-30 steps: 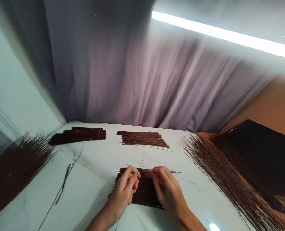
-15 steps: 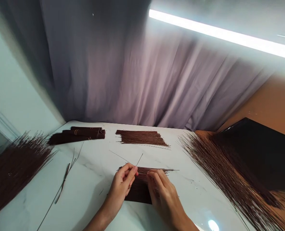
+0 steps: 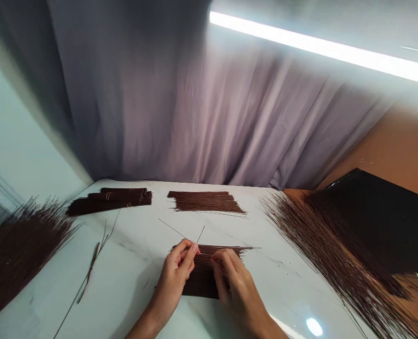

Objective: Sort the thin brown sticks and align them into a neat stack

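Between thumb and fingertips, my left hand (image 3: 178,268) pinches thin dark brown strands; one thin strand (image 3: 173,228) points up and left from the grip, and a shorter one (image 3: 201,234) sticks up to the right. My right hand (image 3: 239,282) is closed, its fingertips together over the right part of a flat row of dark brown strands (image 3: 200,282). Whatever those fingertips hold is too small to make out. The row lies crosswise on the white marbled table (image 3: 138,245) beneath both hands, which partly cover it.
Behind lies another flat row of strands (image 3: 205,201), with tied dark rolls (image 3: 120,197) to its left. Big loose heaps of strands flank the table, left (image 3: 21,249) and right (image 3: 329,249). A small tied bunch (image 3: 91,273) lies left of my hands.
The whole view has shifted slightly left. My left hand keeps its pinch on the strands, and my right fingertips stay closed over the row.
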The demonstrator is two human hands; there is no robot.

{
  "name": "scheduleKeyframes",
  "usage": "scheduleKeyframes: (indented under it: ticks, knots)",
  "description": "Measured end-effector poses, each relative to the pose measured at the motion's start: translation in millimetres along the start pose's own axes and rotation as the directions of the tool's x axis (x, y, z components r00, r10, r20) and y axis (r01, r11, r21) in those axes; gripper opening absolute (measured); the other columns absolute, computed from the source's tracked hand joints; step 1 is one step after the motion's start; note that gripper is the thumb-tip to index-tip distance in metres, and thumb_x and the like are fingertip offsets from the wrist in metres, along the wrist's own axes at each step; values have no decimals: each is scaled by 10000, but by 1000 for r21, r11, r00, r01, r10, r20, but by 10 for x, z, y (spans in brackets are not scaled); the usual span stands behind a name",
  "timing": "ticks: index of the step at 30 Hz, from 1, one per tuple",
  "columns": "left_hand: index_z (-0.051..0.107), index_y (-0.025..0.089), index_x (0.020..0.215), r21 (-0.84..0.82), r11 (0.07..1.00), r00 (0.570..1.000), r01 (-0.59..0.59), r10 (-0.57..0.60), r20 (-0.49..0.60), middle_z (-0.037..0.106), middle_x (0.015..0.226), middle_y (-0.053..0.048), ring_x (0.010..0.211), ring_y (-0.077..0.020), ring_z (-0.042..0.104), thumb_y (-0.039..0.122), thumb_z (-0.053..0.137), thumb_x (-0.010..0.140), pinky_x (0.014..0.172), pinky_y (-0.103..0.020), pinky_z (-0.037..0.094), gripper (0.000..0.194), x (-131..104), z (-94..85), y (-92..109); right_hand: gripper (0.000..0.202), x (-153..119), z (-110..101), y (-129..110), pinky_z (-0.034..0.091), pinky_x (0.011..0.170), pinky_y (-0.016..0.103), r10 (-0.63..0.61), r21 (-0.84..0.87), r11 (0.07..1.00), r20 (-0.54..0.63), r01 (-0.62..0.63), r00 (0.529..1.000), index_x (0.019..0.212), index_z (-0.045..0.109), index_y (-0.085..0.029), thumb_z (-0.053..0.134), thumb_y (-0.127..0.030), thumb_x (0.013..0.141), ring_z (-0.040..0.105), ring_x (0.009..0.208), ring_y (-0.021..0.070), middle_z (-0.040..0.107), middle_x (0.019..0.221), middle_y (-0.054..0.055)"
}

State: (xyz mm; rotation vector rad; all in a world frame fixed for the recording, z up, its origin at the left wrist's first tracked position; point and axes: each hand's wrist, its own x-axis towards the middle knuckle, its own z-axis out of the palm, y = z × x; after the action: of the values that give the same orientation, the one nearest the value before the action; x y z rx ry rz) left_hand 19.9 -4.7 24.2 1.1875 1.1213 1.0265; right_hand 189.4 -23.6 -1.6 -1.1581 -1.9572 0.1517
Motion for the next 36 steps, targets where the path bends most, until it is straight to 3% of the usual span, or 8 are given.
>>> scheduleKeyframes:
  ticks: [9, 14, 17, 21, 25, 29, 33, 36]
  knots:
    - [570, 208, 825, -75, 997, 999, -24, 27, 39, 359, 664, 78, 530, -89, 194, 528, 563, 957, 442, -200, 124, 346, -44, -37, 14, 151, -34, 33, 42, 488, 652, 280, 94, 144, 985, 21, -97, 995, 955, 533, -229, 413, -187, 1037, 593, 752, 183, 608, 865, 41]
    - [604, 197, 765, 127, 988, 953, -85, 43, 300, 434, 597, 60, 564, -109, 353, 436, 550, 980, 535, -229, 266, 326, -217, -3, 81, 237, 331, -366, 190, 500, 658, 248, 83, 337, 920, 327, -198, 941, 910, 641, -211, 471, -295, 1052, 638, 747, 162, 697, 830, 18]
    - [607, 199, 734, 276, 948, 894, -156, 17, 447, 510, 640, 32, 626, -138, 468, 415, 521, 993, 597, -248, 326, 348, -279, 32, 107, 236, 536, -700, 154, 480, 677, 257, -98, 248, 969, 417, -10, 904, 938, 700, -221, 490, -249, 1042, 629, 736, 160, 705, 795, 11]
    - [556, 210, 738, 302, 944, 963, -137, 55, 264, 448, 646, 45, 628, -139, 414, 471, 496, 1004, 566, -242, 297, 377, -173, -24, 128, 228, 285, -706, -21, 415, 615, 275, -203, 19, 979, 173, 203, 964, 942, 658, -194, 448, -141, 1012, 582, 666, 166, 675, 744, 36]
    - [569, 209, 793, 136, 990, 981, -23, -4, 193, 398, 598, 69, 566, -120, 307, 501, 536, 975, 506, -234, 216, 346, -99, -109, 116, 222, -92, -429, -4, 394, 538, 234, -40, 196, 981, 206, -1, 978, 902, 613, -203, 427, -174, 1020, 550, 578, 126, 649, 714, 6]
    - [574, 206, 761, 127, 992, 940, 18, -60, 337, 413, 563, 67, 552, -121, 308, 478, 552, 961, 524, -243, 238, 339, -231, -71, 106, 226, 244, -481, 180, 466, 619, 218, -4, 302, 937, 511, -175, 860, 882, 675, -213, 510, -272, 1025, 621, 660, 132, 697, 758, -11]
    - [592, 206, 742, 279, 957, 911, -76, -48, 410, 453, 585, 48, 609, -146, 400, 492, 520, 981, 602, -260, 307, 380, -264, -56, 81, 247, 692, -681, 154, 454, 664, 236, -189, 176, 977, 464, 119, 866, 873, 707, -231, 506, -169, 1002, 633, 740, 152, 713, 790, 1]
    - [552, 205, 712, 276, 955, 956, -106, 22, 293, 447, 631, 44, 634, -147, 420, 526, 512, 979, 594, -249, 311, 419, -122, -124, 41, 291, 522, -629, -9, 400, 594, 257, -258, -1, 963, 285, 269, 923, 896, 675, -210, 420, -112, 993, 566, 663, 165, 657, 720, 24]
